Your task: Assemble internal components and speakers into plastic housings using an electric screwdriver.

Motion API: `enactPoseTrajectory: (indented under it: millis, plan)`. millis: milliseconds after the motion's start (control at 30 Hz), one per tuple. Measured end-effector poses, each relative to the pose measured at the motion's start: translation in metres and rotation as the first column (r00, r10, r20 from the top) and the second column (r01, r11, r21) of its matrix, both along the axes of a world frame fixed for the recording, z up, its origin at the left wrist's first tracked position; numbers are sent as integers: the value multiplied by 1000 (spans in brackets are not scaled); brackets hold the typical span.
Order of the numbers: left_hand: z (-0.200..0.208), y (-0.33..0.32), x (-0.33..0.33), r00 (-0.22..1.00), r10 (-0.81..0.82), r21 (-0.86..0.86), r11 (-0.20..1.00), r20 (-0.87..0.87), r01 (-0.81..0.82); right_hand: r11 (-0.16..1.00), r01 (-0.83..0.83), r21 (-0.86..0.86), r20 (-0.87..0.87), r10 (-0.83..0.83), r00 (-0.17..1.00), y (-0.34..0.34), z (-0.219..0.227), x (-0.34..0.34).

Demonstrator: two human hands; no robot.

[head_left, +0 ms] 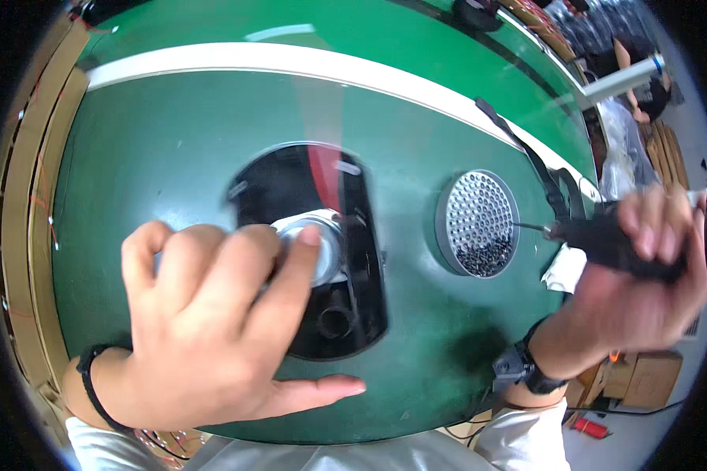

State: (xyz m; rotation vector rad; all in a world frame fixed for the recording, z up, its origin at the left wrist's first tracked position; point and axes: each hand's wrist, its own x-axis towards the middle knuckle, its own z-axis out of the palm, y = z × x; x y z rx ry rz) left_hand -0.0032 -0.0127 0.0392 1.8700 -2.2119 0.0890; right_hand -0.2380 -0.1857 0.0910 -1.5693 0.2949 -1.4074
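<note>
A glossy black housing with a rounded end lies on the table in front of me. A silver round part sits in its middle. My left hand reaches over the housing, its index fingertip resting on the round part and its thumb stretched out; the other fingertips are hidden. In my right hand, blurred by motion, is a black power screwdriver, its thin bit pointing left. Near the bit's tip stands a round grey dish with a dimpled bottom and many small dark screws along its near side.
A black strap or cable runs along the right side of the green table. White crumpled paper lies below the screwdriver. Cardboard strips border the left edge, and a white rail crosses the back. Another person is at far right.
</note>
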Motion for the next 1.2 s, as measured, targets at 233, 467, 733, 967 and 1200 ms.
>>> enactPoseTrajectory:
  millis: [233, 467, 733, 967, 1200]
  plan:
    - [-14, -11, 10, 991, -79, -70, 994, 107, 87, 994, 41, 99, 12, -42, 999, -29, -53, 24]
    - [-20, -16, 17, 989, -147, -86, 986, -31, 144, 931, -223, 288, 277, 142, 950, -20, -57, 26]
    - [-27, -16, 20, 984, -163, -95, 983, -67, 156, 992, 18, 127, -142, 1, 990, -13, -48, 22]
    - [-25, -15, 19, 983, -160, -98, 984, -87, 151, 973, -59, 221, 68, 45, 997, -7, -53, 35]
    - [-24, -15, 20, 976, -199, -105, 976, -92, 189, 978, -35, 208, -97, 56, 994, -8, -55, 24]
